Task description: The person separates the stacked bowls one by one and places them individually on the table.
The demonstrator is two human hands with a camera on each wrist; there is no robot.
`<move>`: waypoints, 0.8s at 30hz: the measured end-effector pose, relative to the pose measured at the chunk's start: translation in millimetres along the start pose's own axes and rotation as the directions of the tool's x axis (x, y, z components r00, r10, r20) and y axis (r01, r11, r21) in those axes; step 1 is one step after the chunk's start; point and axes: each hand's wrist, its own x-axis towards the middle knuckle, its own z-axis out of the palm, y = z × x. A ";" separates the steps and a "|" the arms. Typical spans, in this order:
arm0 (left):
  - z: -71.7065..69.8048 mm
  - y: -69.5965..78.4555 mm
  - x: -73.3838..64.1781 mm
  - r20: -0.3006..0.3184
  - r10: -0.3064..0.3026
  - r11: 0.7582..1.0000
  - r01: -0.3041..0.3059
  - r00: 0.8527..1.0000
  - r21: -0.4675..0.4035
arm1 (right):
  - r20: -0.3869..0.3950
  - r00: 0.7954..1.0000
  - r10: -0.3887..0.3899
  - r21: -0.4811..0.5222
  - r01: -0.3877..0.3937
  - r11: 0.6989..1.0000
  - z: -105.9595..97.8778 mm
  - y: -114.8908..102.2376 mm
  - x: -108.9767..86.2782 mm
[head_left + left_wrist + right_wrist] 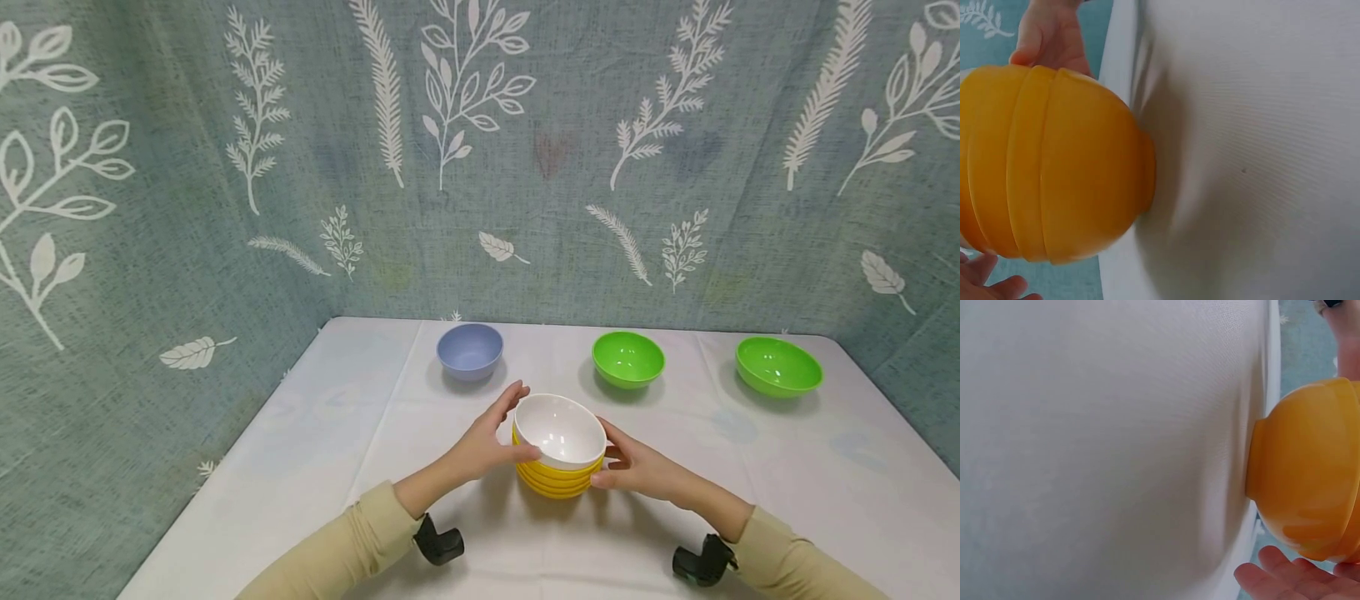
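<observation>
A white bowl (560, 431) sits on top of several nested yellow bowls (556, 481) at the middle of the table's near half. My left hand (480, 442) spans the stack's left side, its thumb against the white bowl near the rim and its fingers towards the back. On the right side, my right hand (641, 467) holds the stack with the thumb in front and the fingers reaching behind. The yellow bowls (1060, 162) show from the side in the left wrist view, with the right hand (1057, 40) beyond. Fingertips behind the stack are partly hidden.
A blue bowl (470, 352) stands at the back left of the white-covered table (375, 392). Two green bowls, one nearer the middle (628, 360) and one at the right (778, 367), stand along the back. Behind them hangs a leaf-patterned curtain (555, 275).
</observation>
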 end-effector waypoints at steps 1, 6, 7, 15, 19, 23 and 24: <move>0.5 1.0 1.0 0.003 0.001 1.000 -0.001 1.000 0.002 | 0.002 1.000 -0.006 -0.002 0.006 1.000 -0.1 -0.1 0.0; 4.1 6.3 5.7 0.012 -0.027 0.999 0.027 1.000 0.024 | 0.013 1.000 -0.012 0.009 0.011 1.000 0.0 -1.0 0.6; 4.9 7.0 6.4 0.009 -0.034 0.999 0.033 0.999 0.028 | 0.016 1.000 -0.012 0.012 0.012 1.000 -0.1 -1.2 0.8; 8.6 11.6 9.9 0.016 -0.080 0.997 0.079 0.997 0.023 | 0.027 1.000 -0.011 0.021 0.010 1.000 -0.7 -1.2 1.9; 8.8 13.1 11.6 0.036 -0.091 0.996 0.091 0.995 0.011 | 0.022 1.000 0.005 0.013 -0.005 1.000 -0.8 -1.7 2.2; 8.7 12.6 12.5 0.045 -0.092 0.996 0.091 0.995 0.007 | 0.021 1.000 0.006 0.009 -0.006 1.000 -1.4 -1.6 2.4; 8.8 12.2 12.7 0.046 -0.092 0.996 0.092 0.995 0.008 | 0.022 1.000 0.004 0.009 -0.004 1.000 -1.6 -1.5 2.5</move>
